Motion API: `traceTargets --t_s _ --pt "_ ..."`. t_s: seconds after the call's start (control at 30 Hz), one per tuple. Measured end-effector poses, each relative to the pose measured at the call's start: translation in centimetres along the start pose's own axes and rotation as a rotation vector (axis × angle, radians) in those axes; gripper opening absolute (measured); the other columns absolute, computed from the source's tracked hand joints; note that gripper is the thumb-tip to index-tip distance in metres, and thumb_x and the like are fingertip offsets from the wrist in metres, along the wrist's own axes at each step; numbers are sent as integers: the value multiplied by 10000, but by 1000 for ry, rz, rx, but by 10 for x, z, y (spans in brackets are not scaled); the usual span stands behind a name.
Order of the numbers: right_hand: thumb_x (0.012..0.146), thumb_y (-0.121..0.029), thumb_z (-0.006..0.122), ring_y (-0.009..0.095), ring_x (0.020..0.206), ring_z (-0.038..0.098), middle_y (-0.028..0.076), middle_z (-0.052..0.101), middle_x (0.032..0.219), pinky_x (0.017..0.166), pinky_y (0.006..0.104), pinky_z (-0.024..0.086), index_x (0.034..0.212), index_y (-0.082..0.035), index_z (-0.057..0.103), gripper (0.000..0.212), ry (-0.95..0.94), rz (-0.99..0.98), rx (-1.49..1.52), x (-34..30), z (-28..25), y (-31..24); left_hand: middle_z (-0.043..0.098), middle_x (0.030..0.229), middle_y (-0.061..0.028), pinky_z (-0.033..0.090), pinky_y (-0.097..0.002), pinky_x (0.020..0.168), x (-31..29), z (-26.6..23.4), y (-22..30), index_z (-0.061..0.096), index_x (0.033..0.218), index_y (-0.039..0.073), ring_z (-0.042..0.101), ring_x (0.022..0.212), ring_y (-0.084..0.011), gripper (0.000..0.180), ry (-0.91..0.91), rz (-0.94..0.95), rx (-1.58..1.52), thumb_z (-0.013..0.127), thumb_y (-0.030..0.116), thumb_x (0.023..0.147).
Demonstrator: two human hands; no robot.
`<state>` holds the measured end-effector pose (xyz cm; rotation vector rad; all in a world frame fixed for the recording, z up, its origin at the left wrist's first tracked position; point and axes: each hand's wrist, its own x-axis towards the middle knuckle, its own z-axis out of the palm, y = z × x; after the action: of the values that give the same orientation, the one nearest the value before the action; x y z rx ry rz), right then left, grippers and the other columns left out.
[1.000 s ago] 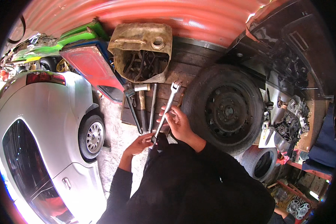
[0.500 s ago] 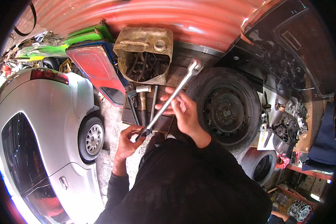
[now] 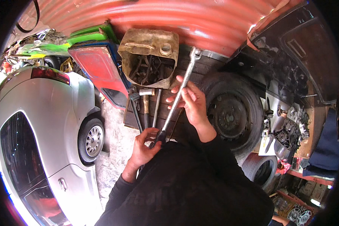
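A long silver breaker bar (image 3: pixel 181 89) with a jointed head slants up and away in front of my body. My left hand (image 3: pixel 143 150) is closed around its black grip (image 3: pixel 161 136) at the near end. Farther up the shaft, my right hand (image 3: pixel 195 107) holds it loosely: the bar crosses the fingers, whose tips show on its left side, with the thumb close by. Beyond the left hand, a hammer (image 3: pixel 146 107), a pipe wrench (image 3: pixel 135 107) and a thin metal bar (image 3: pixel 157 107) lie on dark wooden boards (image 3: pixel 169 113).
A cut-open plastic canister (image 3: pixel 148 39) full of metal parts stands at the back. A tyre on a steel wheel (image 3: pixel 233 113) is on the right, with a second tyre (image 3: pixel 261 169) and engine parts (image 3: pixel 292 128) beyond. At left stands a silver car (image 3: pixel 45 98), near a red panel (image 3: pixel 96 67).
Both hands have shifted right with the breaker bar, which now stands steeper. The left hand has closed more fully around the black grip. The view has shifted slightly.
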<state>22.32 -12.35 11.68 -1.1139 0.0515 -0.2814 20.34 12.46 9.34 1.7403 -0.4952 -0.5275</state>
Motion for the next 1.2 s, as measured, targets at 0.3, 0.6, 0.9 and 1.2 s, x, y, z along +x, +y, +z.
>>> traceTargets --t_s 0.3,0.6,0.9,1.2 --pt "1037 -237 656 232 900 757 125 705 1117 601 323 645 1461 -76 536 469 112 231 -33 5 31 77 681 1111 -119 550 -332 912 -23 -19 -60 513 1355 -38 655 1025 -147 522 10 -147 34 768 63 911" --pt "1058 -212 596 181 804 716 47 721 949 574 349 578 1046 -32 649 188 -2 393 -333 180 28 209 743 911 -212 565 -398 728 103 -57 -53 683 1147 -47 739 808 -289 355 390 -69 367 756 202 905" --pt "1044 -166 536 180 933 692 80 662 1186 668 365 512 1373 -85 570 341 -44 233 -771 334 -44 320 705 951 -301 542 -564 816 260 -70 -75 639 1001 -20 674 933 -497 332 339 -46 742 698 283 879" --pt "1021 -103 453 262 940 704 144 696 1162 714 413 534 1306 12 582 334 -303 367 -1072 341 -21 355 698 978 -284 549 -549 865 275 -88 -92 641 994 -11 685 970 -455 342 289 -155 896 707 289 846"
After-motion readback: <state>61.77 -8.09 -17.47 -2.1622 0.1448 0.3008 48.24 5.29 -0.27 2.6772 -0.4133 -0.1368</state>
